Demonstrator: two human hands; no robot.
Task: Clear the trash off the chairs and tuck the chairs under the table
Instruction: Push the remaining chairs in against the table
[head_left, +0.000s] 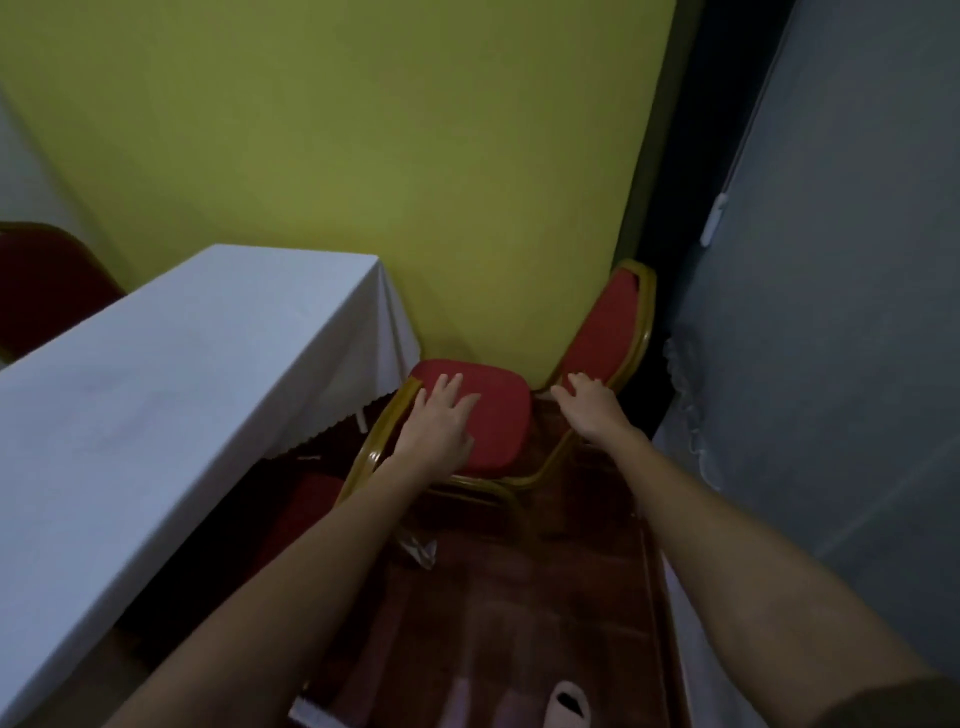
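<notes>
A red padded chair (501, 415) with a gold metal frame stands at the end of the table (156, 395), close to the yellow-green wall and turned sideways to the table. Nothing lies on the part of its seat that I can see. My left hand (441, 431) lies flat on the seat near its front edge, fingers spread. My right hand (589, 402) curls its fingers over the frame where the backrest meets the seat. A crumpled whitish piece of trash (418, 551) lies on the wooden floor below the chair's front legs.
The table carries a white cloth that hangs over its end. A second red chair (306, 506) sits in shadow under the table, and a third (41, 291) stands at the far left. A grey curtain (831, 364) hangs on the right. A slipper (569, 704) shows at the bottom.
</notes>
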